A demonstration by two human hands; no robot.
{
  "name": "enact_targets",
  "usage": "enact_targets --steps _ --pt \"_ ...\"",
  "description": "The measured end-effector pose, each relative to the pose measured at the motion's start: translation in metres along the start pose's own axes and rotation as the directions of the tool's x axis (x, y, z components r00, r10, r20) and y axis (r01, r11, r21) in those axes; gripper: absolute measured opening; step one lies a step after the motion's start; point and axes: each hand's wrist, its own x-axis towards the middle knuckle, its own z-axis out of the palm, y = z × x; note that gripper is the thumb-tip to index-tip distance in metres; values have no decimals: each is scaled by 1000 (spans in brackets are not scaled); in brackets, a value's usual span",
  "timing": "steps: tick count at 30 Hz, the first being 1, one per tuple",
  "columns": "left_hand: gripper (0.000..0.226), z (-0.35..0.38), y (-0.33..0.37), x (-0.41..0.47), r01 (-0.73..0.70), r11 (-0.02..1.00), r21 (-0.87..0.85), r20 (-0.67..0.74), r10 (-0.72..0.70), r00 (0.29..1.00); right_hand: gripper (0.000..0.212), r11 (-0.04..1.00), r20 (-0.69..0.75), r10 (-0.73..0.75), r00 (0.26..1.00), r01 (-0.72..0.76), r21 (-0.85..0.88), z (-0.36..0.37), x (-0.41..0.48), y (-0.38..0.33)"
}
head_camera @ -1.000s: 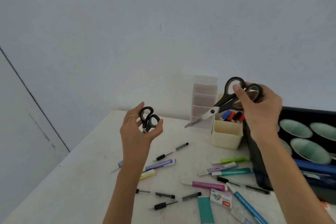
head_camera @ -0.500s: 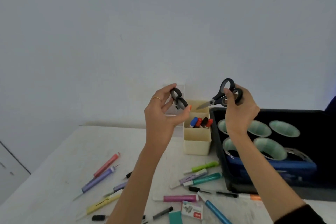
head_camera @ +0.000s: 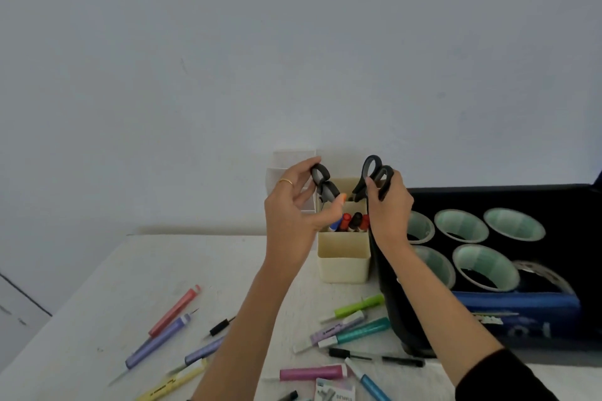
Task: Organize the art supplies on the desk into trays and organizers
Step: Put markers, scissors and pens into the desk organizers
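Only blurred, unreadable print marks the pens (head_camera: 338, 327). Fingers of the left hand (head_camera: 293, 218) pinch the small scissors (head_camera: 324, 184); fingers of the right hand (head_camera: 387, 212) curl round the large scissors (head_camera: 373, 172), whose blades are hidden below them at the cream organizer (head_camera: 343, 260).

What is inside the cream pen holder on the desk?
Blue, red and black markers stand in the pen holder's front part. Over the back part the left hand holds small scissors and the right hand large scissors; their blades and the holder's bottom are hidden.
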Motion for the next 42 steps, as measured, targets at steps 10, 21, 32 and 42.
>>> enact_targets --steps 10,21,32,42 --pt "55 41 -27 41 11 1000 18 135 -14 991 11 995 167 70 984 -56 -84 6 -2 18" --pt "57 55 -69 72 48 965 259 192 -100 976 10 997 169 60 984 -50 -64 5 0 18" --pt "48 57 -72 67 51 881 471 419 -273 866 26 978 113 160 981 -173 115 -1 -1 11" --pt "38 4 -19 -9 132 922 365 197 -215 957 34 822 143 504 852 -523 224 -53 1 -13"
